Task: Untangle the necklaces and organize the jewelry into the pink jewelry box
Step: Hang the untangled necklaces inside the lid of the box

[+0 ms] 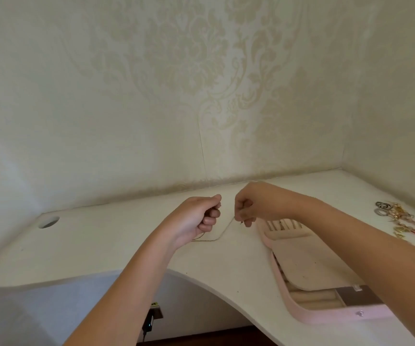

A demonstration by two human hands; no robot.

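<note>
We see both hands raised just above the white bench, close together but not touching, forearms reaching in from the lower edge. The left hand is curled into a loose fist, thumb on top, pinching one end of a thin necklace. The right hand has its wrist bent downward, and its fingertips pinch the other end. Between them the chain sags down to the bench and lies there in a shallow loop.

The pink jewelry box lies open on the bench to the right, partly under the right forearm. Its lid section with hooks is at the far end and its ring rolls are at the near end. A tangled pile of jewelry lies near the right edge, well apart from the hands. A round hole is cut in the bench at far left.
</note>
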